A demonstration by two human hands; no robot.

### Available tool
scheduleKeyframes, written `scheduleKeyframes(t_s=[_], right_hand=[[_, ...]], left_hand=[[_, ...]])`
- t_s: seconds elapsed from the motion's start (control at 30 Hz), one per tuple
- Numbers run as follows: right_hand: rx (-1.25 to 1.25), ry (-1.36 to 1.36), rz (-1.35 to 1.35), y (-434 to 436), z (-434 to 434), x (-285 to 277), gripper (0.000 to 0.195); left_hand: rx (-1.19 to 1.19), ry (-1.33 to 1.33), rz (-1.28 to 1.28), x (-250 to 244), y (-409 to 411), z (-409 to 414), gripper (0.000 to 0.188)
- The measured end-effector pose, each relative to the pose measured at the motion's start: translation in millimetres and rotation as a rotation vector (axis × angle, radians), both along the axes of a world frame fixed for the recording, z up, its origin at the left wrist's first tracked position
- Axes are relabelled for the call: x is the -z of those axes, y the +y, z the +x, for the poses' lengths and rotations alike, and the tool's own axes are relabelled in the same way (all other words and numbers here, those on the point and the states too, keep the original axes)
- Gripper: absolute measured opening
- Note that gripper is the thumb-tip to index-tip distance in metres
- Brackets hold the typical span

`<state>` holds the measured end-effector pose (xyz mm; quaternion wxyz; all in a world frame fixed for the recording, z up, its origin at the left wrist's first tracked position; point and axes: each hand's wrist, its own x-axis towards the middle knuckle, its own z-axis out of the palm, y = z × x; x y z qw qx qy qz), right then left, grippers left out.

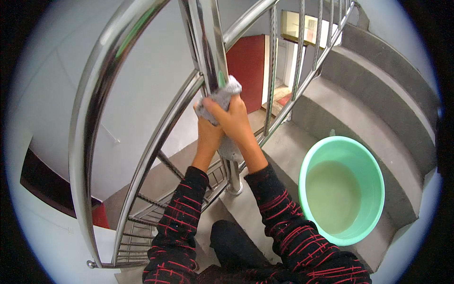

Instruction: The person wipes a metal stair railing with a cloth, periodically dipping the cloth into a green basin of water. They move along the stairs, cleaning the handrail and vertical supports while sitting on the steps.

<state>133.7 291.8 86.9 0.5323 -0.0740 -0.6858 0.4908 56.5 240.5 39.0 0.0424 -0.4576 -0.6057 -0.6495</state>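
Observation:
A grey cloth is wrapped around the upright stainless-steel post of a stair railing. Both of my hands grip the cloth against the metal. My right hand lies over the near side, its thumb across the fabric. Just behind it and to the left, my left hand closes around the post, its fingers partly hidden by the cloth and the other hand. Part of the cloth hangs below my wrists, in front of the post's lower end.
A mint-green plastic basin with cloudy water stands at right on the concrete stairs. Curved steel handrails sweep down on the left. Thin balusters rise to the right, with a red door panel beyond. My dark-clad knee is below.

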Motion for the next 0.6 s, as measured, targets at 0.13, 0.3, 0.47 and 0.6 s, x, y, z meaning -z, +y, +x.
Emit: scheduleKeyframes(t_s=[0.13, 0.3, 0.47, 0.6], right_hand=[[0.036, -0.093, 0.015, -9, 10, 58, 0.050], [0.128, -0.144, 0.007, -10, 7, 75, 0.054], [0.066, -0.172, -0.086, -11, 6, 87, 0.055], [0.072, -0.267, -0.099, -12, 15, 149, 0.057]], left_hand=[[-0.016, 0.019, -0.046, 61, -6, 10, 0.059], [0.022, -0.026, -0.071, 76, -6, 8, 0.057], [0.108, -0.131, -0.112, 83, -12, 10, 0.052], [0.208, -0.186, -0.348, 154, -22, -1, 0.051]])
